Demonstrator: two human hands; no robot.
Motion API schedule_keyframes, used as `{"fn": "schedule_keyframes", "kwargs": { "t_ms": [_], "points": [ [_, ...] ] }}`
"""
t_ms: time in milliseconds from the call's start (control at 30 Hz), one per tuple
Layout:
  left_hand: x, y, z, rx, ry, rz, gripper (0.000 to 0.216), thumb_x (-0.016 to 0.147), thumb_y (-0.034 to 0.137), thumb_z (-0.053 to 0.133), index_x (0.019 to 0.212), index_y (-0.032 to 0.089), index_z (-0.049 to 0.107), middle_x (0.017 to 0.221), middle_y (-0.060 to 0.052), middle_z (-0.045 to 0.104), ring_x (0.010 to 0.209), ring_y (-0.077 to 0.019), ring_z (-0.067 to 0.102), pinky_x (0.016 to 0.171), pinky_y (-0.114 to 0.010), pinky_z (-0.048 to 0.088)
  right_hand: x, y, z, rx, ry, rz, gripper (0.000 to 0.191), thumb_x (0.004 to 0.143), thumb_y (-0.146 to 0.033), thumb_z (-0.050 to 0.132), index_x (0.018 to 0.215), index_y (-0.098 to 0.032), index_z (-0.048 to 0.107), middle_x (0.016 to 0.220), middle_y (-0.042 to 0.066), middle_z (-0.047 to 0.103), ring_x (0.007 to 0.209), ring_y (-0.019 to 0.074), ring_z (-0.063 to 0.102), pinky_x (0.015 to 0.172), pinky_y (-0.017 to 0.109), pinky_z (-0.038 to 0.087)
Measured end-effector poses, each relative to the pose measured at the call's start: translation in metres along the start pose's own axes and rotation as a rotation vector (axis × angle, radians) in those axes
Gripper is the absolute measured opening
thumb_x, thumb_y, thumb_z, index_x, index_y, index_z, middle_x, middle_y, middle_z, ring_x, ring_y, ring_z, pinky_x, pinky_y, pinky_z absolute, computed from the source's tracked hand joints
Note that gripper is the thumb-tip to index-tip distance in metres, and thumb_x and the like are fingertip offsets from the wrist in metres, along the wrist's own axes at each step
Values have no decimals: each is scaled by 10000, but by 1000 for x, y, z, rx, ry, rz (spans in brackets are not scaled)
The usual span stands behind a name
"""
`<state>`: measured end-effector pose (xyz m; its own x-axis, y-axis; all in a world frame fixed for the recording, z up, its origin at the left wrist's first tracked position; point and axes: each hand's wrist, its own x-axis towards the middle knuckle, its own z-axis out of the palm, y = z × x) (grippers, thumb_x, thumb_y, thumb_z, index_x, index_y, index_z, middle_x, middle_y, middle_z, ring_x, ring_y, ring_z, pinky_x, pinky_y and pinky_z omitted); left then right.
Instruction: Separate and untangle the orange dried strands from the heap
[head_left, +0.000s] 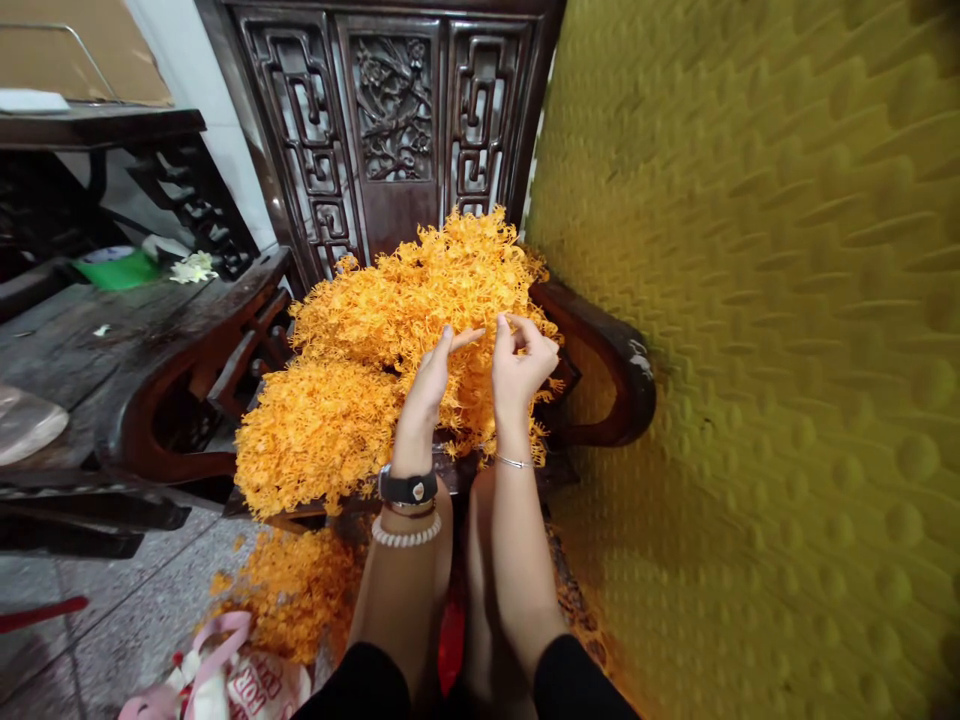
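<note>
A large heap of small orange plastic-looking flower pieces point(330, 425) covers the seat of a dark carved wooden chair point(401, 210). Above the front of the heap is my left hand point(431, 378), its thumb raised and a finger stretched toward the right; its other fingers are mostly hidden. Close beside it, my right hand point(525, 362) is closed in a pinch, thumb and index fingertip together. Whatever the pinch holds, if anything, is too small to make out against the orange pile. The two hands are slightly apart.
Loose orange pieces point(292, 590) lie on the floor below the chair. A bag with a pink strap point(259, 685) is at the bottom left. Further left, a wooden bench point(75, 330) bears a green bowl point(120, 268). A yellow textured surface point(787, 350) fills the right side.
</note>
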<state>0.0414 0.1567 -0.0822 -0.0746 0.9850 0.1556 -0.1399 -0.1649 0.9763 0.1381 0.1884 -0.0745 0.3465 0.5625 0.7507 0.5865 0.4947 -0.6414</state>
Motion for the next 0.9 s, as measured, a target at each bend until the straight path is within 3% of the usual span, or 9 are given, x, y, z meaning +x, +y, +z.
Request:
{"fn": "schedule_keyframes", "kwargs": {
  "t_ms": [100, 200, 300, 467, 633, 767, 900],
  "points": [
    [4, -3, 7, 31, 18, -6, 349, 913, 379, 346, 995, 241, 656, 1272, 0, 572, 1262, -177, 434, 1094, -389, 273, 3, 4, -7, 44, 62, 5, 219, 812, -334, 548, 755, -161, 671, 532, -54, 433, 511, 87, 416, 646, 270, 356],
    [13, -13, 15, 118, 104, 31, 222, 873, 224, 427, 1006, 186, 601, 1203, -56, 608, 1157, -154, 526, 1017, -326, 372, 5, 7, -13, 77, 147, 17, 211, 803, -341, 561, 784, -166, 678, 605, -34, 434, 569, 93, 425, 637, 266, 372],
    [25, -28, 20, 204, 195, 67, 183, 810, 183, 521, 992, 158, 530, 1144, -96, 598, 1085, -166, 554, 968, -310, 403, 4, 4, -17, 158, 187, 43, 201, 799, -322, 566, 802, -153, 676, 633, -21, 439, 588, 94, 424, 612, 255, 386],
    [45, -43, 32, 410, 397, 131, 521, 572, 163, 752, 997, 149, 451, 1177, -142, 496, 1186, -282, 424, 1036, -398, 289, 3, -3, -17, 347, 139, 221, 200, 762, -319, 590, 787, -140, 675, 651, -9, 485, 605, 95, 455, 625, 259, 431],
    [71, -50, 43, 502, 556, 178, 446, 634, 95, 672, 992, 169, 418, 1180, -134, 477, 1195, -268, 403, 1051, -398, 248, 6, 6, -19, 644, 68, 576, 289, 653, -332, 675, 849, -120, 679, 827, 46, 666, 757, 139, 597, 781, 326, 490],
    [85, -58, 46, 473, 657, 191, 432, 685, 148, 650, 1032, 141, 392, 1169, -170, 469, 1148, -257, 444, 1004, -373, 313, 7, 18, -16, 622, 42, 574, 319, 625, -333, 692, 841, -99, 691, 798, 62, 683, 741, 153, 611, 765, 340, 496],
    [88, -61, 41, 473, 696, 189, 648, 652, 179, 701, 1171, 77, 327, 1263, -242, 387, 1226, -301, 375, 1035, -398, 273, 8, 28, -7, 551, 34, 526, 346, 647, -368, 667, 850, -89, 682, 814, 73, 670, 759, 156, 603, 765, 332, 487]
  ]
}}
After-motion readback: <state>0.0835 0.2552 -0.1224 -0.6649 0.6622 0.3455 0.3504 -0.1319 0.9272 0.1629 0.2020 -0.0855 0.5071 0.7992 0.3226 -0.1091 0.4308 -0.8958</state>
